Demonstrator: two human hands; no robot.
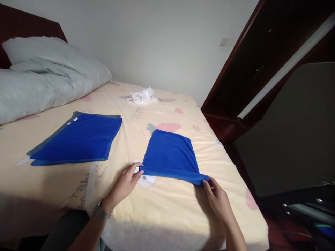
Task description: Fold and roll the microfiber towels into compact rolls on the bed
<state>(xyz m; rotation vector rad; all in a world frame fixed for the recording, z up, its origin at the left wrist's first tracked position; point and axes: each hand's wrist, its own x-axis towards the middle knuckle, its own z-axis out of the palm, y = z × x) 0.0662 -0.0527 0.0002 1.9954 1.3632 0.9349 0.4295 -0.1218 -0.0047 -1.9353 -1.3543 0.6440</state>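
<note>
A blue cloth [170,151] lies on the bed in front of me, its near edge turned over into a narrow band. My left hand [129,177] pinches the left end of that band between thumb and fingers. At the right end, my right hand [216,193] grips the band's corner the same way, slightly raised off the sheet. To the left lies a flat stack of blue and grey-blue cloths [78,137], with small white tags along its upper left side. Neither hand touches the stack.
The bed has a cream printed sheet [167,216]. A crumpled white plastic bag [142,96] sits near the far edge by the wall. A grey quilt [49,75] is heaped at the back left. Dark wooden furniture [235,69] and a dark panel [293,132] stand beyond the right edge.
</note>
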